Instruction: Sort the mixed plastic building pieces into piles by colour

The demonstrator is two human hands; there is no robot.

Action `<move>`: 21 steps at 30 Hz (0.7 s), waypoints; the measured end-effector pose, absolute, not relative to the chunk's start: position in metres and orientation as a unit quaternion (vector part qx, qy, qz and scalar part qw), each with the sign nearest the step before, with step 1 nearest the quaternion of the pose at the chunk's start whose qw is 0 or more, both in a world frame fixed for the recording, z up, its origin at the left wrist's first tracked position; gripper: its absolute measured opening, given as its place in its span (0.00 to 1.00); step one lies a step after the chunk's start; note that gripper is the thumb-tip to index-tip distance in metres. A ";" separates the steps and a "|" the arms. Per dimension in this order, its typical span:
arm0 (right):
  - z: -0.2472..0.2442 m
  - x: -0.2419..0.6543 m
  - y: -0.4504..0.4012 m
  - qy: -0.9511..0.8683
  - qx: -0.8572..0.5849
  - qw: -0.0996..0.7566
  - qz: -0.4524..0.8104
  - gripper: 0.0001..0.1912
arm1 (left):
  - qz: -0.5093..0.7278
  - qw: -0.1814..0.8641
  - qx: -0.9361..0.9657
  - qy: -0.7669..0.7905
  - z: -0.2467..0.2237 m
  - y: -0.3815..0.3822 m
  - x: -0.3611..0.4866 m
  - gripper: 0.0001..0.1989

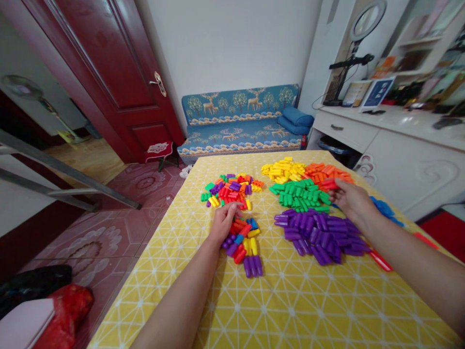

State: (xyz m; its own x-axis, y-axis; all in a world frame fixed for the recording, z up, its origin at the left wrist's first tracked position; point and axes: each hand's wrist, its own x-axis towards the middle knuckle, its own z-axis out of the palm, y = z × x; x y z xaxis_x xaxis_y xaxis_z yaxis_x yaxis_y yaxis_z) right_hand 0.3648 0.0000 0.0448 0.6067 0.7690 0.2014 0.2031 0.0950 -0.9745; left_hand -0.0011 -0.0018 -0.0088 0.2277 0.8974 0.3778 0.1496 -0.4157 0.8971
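My right hand (pixel 347 198) pinches a red plastic building piece (pixel 330 184) above the right edge of the green pile (pixel 300 195). My left hand (pixel 222 223) reaches over the near mixed-colour pieces (pixel 241 237), fingers curled and partly hidden; what they grip, if anything, cannot be made out. Just beyond it lies a second mixed heap (pixel 232 190). Sorted by colour on the right are a yellow pile (pixel 283 169), an orange pile (pixel 329 172) and a large purple pile (pixel 319 235). Blue pieces (pixel 385 209) and red pieces (pixel 380 260) show partly behind my right forearm.
A yellow patterned cloth (pixel 265 310) covers the table. Behind it stands a blue sofa (pixel 232 135). A white cabinet (pixel 407 165) is close on the right, with a ring light (pixel 367 22) on top. To the left are a red door (pixel 119 63) and a small stool (pixel 159 150).
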 end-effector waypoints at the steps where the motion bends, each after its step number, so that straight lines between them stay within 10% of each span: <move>1: 0.046 0.364 -0.007 -0.373 -0.631 0.634 0.245 0.03 | 0.489 0.381 0.685 0.383 -0.008 -0.002 -0.001 0.22; 21: 0.051 0.416 -0.078 -0.263 -0.656 0.656 0.265 0.07 | 0.486 0.387 0.680 0.389 -0.011 0.000 -0.003 0.23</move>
